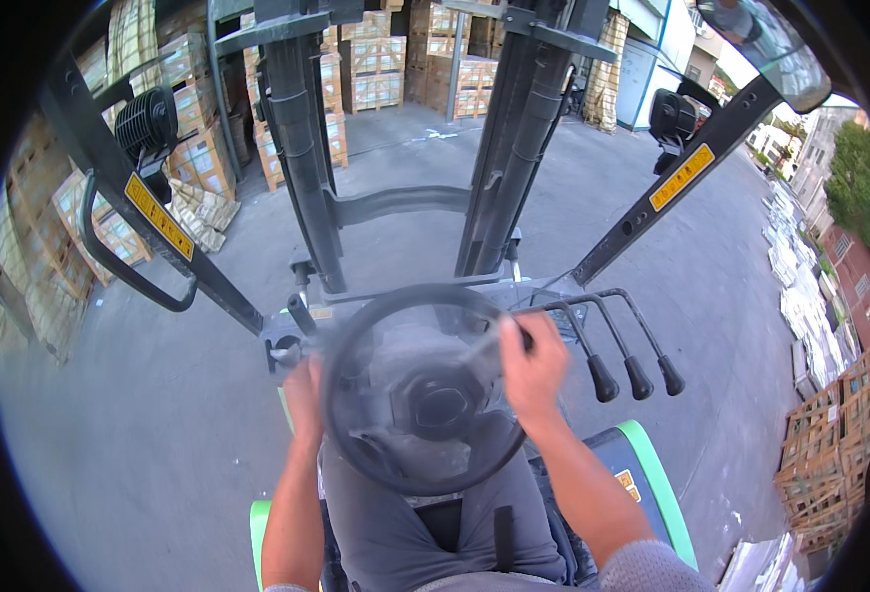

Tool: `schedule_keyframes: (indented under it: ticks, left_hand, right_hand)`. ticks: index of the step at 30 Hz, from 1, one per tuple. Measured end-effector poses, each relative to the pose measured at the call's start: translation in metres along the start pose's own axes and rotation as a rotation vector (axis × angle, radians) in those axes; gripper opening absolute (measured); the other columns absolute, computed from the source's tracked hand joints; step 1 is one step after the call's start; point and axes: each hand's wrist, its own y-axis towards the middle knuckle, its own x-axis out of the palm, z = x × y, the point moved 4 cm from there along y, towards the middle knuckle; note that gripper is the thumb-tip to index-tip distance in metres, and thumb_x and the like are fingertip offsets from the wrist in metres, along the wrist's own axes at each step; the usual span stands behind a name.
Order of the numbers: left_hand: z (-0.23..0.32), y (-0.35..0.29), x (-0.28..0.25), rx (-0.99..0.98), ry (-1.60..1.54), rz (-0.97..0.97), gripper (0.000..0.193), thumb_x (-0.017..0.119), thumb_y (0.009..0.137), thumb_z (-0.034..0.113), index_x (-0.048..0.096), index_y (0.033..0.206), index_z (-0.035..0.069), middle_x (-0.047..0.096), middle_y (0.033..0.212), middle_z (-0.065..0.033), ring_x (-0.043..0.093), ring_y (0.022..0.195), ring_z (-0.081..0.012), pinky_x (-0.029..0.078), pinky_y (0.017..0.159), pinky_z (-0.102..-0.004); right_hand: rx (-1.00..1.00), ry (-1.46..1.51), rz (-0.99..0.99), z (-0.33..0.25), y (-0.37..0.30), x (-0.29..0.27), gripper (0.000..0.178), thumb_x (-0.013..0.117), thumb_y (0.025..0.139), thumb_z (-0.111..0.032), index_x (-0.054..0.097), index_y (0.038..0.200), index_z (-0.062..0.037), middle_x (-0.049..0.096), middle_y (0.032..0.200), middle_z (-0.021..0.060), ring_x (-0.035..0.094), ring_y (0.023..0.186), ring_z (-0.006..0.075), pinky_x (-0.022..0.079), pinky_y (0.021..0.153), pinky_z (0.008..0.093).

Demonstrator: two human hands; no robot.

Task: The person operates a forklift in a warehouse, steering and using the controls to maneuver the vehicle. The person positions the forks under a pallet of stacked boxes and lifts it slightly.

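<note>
In front of my lap is a black steering wheel (437, 486), slightly smeared by motion. My right hand (533, 365) is closed round its upper right rim. My left hand (303, 397) is beside the wheel's left edge, just below a short black lever (302, 314). Blur and the rim hide its fingers, so whether it grips anything does not show. Three black-knobbed control levers (638, 377) stand to the right of my right hand, untouched.
Ahead rises the dark forklift mast (300, 148) with a crossbar (400, 200). Wooden crates (374, 74) are stacked beyond it and at left. Slatted wooden crates (834, 444) and pale stacked material (795, 257) line the right. Grey pavement (188, 395) surrounds the forklift.
</note>
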Motion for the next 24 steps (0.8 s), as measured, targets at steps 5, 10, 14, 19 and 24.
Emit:
schedule_keyframes:
  ticks: [5, 10, 14, 19, 24]
  left_hand:
    - [-0.018, 0.007, 0.007, -0.164, -0.037, -0.077, 0.045, 0.054, 0.101, 0.036, 0.066, 0.094, -0.007, 0.068, 0.077, -0.0272, 0.064, 0.072, -0.0415, 0.049, 0.070, -0.0467]
    - [-0.004, -0.002, -0.002, -0.147, -0.079, -0.039, 0.046, 0.054, 0.102, 0.034, 0.062, 0.077, -0.004, 0.061, 0.065, -0.0078, 0.051, 0.063, -0.0142, 0.044, 0.059, -0.0372]
    - [0.003, -0.007, 0.000, -0.216, -0.137, -0.002, 0.047, 0.052, 0.103, 0.033, 0.058, 0.077, -0.005, 0.055, 0.064, -0.0056, 0.047, 0.065, -0.0124, 0.043, 0.059, -0.0378]
    - [-0.014, -0.003, 0.007, -0.235, -0.190, -0.010, 0.046, 0.050, 0.103, 0.032, 0.057, 0.078, -0.006, 0.053, 0.064, -0.0051, 0.047, 0.065, -0.0126, 0.043, 0.059, -0.0373]
    - [-0.035, 0.002, 0.009, -0.301, -0.236, -0.076, 0.050, 0.048, 0.106, 0.036, 0.069, 0.096, -0.008, 0.070, 0.074, -0.0109, 0.059, 0.069, -0.0147, 0.049, 0.067, -0.0346]
  right_hand:
    - [-0.277, 0.169, -0.106, -0.083, -0.001, 0.118, 0.015, 0.069, 0.087, -0.018, 0.067, 0.083, -0.0037, 0.064, 0.085, 0.0164, 0.062, 0.083, 0.0374, 0.048, 0.076, 0.0472]
    - [-0.540, 0.127, -0.445, -0.106, -0.151, 0.078, 0.017, 0.073, 0.087, -0.022, 0.068, 0.095, -0.0082, 0.059, 0.094, 0.0099, 0.058, 0.095, 0.0270, 0.046, 0.088, 0.0403]
    - [-0.416, 0.074, -0.372, -0.031, -0.144, -0.034, 0.017, 0.083, 0.077, -0.016, 0.066, 0.074, -0.0118, 0.067, 0.081, 0.0032, 0.064, 0.078, 0.0256, 0.049, 0.075, 0.0389]
    - [-0.044, -0.003, -0.008, 0.013, -0.035, -0.032, 0.015, 0.073, 0.089, -0.012, 0.066, 0.082, -0.0008, 0.064, 0.078, 0.0136, 0.061, 0.070, 0.0288, 0.047, 0.063, 0.0390]
    - [-0.206, 0.271, 0.013, -0.055, 0.017, 0.094, 0.011, 0.070, 0.082, -0.015, 0.066, 0.075, -0.0077, 0.064, 0.078, 0.0102, 0.063, 0.078, 0.0336, 0.046, 0.074, 0.0482]
